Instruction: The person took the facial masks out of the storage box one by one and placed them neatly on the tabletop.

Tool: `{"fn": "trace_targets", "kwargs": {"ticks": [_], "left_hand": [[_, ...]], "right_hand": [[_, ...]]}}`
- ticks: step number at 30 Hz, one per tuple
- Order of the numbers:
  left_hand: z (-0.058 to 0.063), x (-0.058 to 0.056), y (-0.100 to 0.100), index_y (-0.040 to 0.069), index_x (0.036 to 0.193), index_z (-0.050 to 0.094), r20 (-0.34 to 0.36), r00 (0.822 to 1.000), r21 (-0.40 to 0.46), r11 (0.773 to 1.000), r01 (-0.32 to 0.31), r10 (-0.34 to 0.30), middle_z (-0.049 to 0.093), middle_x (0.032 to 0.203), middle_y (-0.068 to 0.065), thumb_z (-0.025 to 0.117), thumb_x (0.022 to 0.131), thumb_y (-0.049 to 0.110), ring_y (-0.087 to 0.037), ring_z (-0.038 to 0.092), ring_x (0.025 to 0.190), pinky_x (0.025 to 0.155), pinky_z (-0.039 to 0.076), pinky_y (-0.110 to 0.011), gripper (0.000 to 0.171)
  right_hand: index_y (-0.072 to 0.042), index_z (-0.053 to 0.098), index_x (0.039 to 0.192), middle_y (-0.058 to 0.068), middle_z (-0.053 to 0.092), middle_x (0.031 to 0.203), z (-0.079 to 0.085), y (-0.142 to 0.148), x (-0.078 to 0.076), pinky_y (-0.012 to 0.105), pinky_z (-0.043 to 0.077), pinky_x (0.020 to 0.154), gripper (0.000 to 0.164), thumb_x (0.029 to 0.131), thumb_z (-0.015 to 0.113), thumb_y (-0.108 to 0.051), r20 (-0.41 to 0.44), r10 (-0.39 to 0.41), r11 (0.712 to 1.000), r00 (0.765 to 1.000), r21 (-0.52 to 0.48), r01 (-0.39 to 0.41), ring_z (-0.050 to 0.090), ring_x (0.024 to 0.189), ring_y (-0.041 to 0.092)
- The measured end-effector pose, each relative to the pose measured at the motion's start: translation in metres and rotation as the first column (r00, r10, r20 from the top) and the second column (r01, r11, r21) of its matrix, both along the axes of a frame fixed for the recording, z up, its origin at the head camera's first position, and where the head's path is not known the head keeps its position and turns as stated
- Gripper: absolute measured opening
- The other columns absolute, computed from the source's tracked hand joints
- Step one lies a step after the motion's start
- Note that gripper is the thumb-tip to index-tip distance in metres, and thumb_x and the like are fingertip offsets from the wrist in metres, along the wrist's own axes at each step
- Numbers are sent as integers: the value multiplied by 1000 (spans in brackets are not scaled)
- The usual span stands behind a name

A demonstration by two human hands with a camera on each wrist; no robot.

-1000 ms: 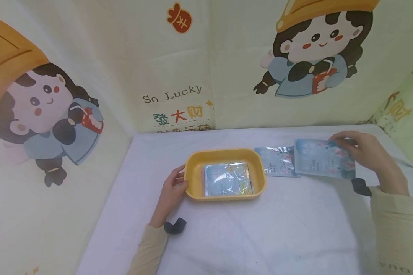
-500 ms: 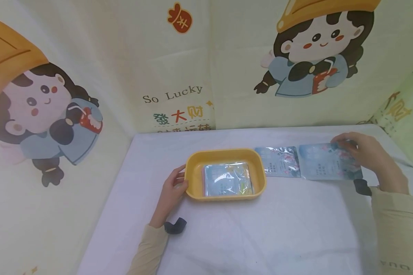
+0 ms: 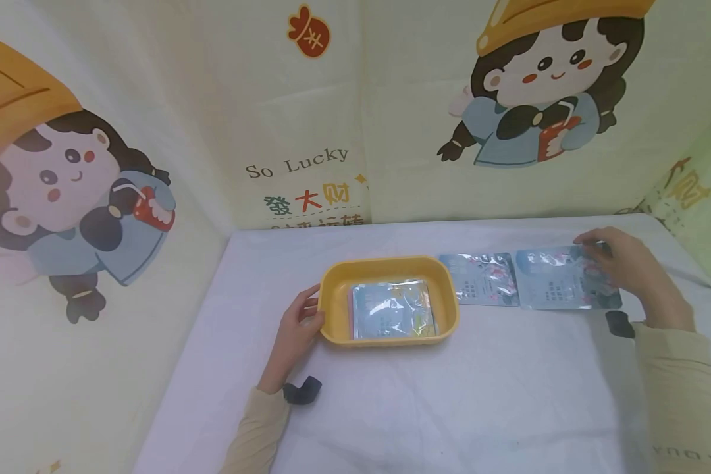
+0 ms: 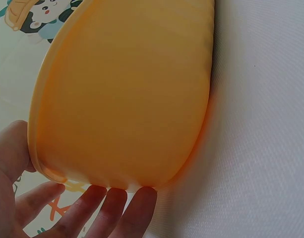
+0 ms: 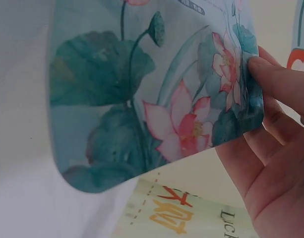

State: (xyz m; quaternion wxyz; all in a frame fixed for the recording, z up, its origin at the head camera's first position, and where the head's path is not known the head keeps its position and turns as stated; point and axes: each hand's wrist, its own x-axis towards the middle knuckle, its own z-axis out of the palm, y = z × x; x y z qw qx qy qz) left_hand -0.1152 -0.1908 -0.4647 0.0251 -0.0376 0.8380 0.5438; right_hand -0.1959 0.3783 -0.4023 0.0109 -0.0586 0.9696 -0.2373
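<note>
My left hand (image 3: 298, 329) holds the left end of a yellow oblong tray (image 3: 388, 264), its fingertips against the wall and the thumb at the rim. Inside the tray lie flat, glossy blue packets (image 3: 391, 311), the top one with yellow patches; a pink edge shows beneath. At the right, my right hand (image 3: 619, 260) pinches the edge of a pale blue sheet mask packet (image 3: 559, 280) with pink lotus flowers and green leaves (image 5: 181, 126). A matching packet (image 3: 482, 280) lies between it and the tray, its left end hidden behind the tray's rim.
A white cloth covers the table (image 3: 450, 408). Patterned curtains (image 3: 409, 178) with cartoon figures and lettering hang behind the table and at both sides. A black wrist strap piece (image 3: 302, 390) sticks out beside the left sleeve, another (image 3: 620, 324) beside the right.
The right hand has shifted its packet slightly right and lower, so that it sits level beside the other packet. The left hand and the tray stay in place.
</note>
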Motion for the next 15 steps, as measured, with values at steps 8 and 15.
{"fn": "trace_targets", "kwargs": {"ticks": [8,15], "left_hand": [[1,-1,2,31,143,49,9,1000,-12,1000,-9,10,60,132,-6,61,93,19,-26,59,121,95,56,-40,53],[0,-2,2,31,143,49,10,1000,-9,1000,-13,13,59,133,-6,61,93,17,-26,58,122,95,56,-41,53]], "right_hand": [[9,58,121,36,46,123,-12,4,-7,67,42,81,26,97,52,-2,4,-13,1000,1000,-1,13,46,109,53],[8,59,119,34,48,116,-20,7,-10,66,42,80,25,98,52,-4,-8,-16,1000,1000,2,16,49,101,51]]}}
